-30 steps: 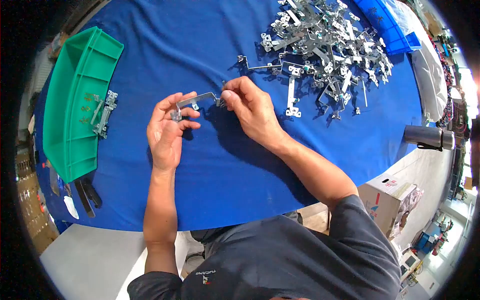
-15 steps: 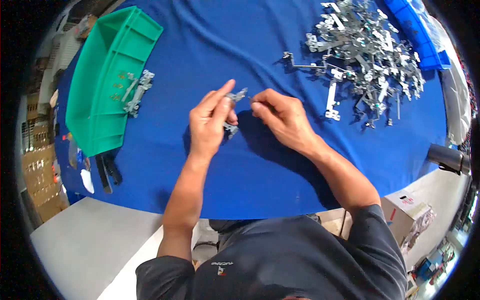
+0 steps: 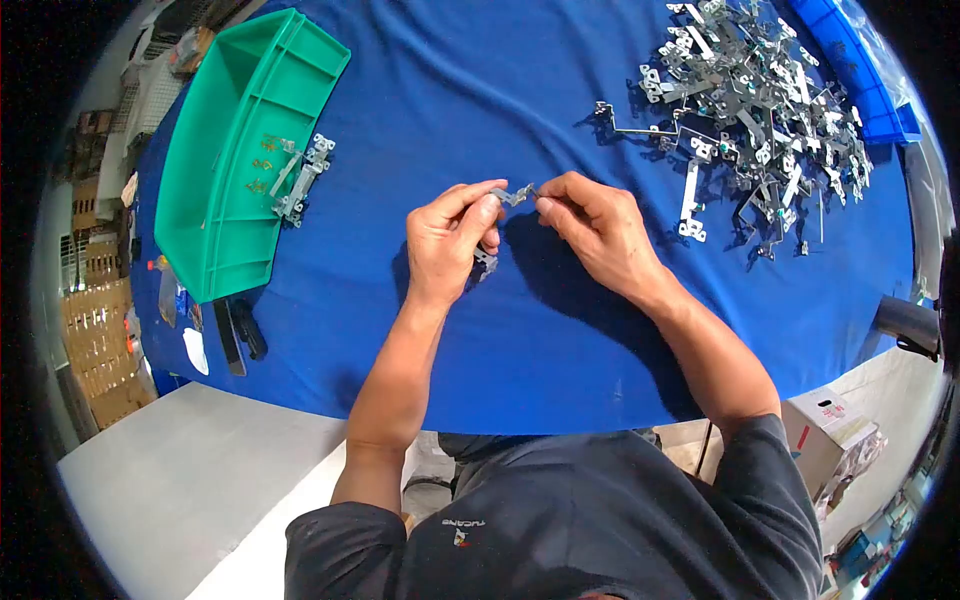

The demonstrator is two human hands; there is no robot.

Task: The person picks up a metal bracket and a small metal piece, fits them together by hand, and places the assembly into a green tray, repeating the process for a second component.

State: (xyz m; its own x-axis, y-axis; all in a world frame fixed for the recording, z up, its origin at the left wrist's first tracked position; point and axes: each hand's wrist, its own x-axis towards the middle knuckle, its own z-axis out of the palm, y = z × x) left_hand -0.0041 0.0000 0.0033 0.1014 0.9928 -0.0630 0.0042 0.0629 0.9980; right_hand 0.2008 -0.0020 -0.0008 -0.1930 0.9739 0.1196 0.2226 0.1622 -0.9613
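Over the middle of the blue cloth, my left hand (image 3: 440, 245) pinches a thin silver metal bracket (image 3: 514, 197) between thumb and index finger. One bent end of the bracket points towards my right hand, and its lower end shows below my left fingers. My right hand (image 3: 605, 230) is closed in a pinch, thumb against index finger, right at the bracket's bent end. Whatever lies between those right fingertips is too small to make out.
A large heap of similar metal brackets (image 3: 760, 120) lies at the upper right, beside a blue bin (image 3: 850, 60). On the left stands a green bin (image 3: 225, 180), with several brackets (image 3: 305, 180) and small brass-coloured pieces (image 3: 262, 163) by it. A black-handled tool (image 3: 230, 335) lies nearer.
My right fingertips and the bracket's end have come together, closing a small gap. My left index finger has bent down from stretched out. The whole view has shifted slightly.
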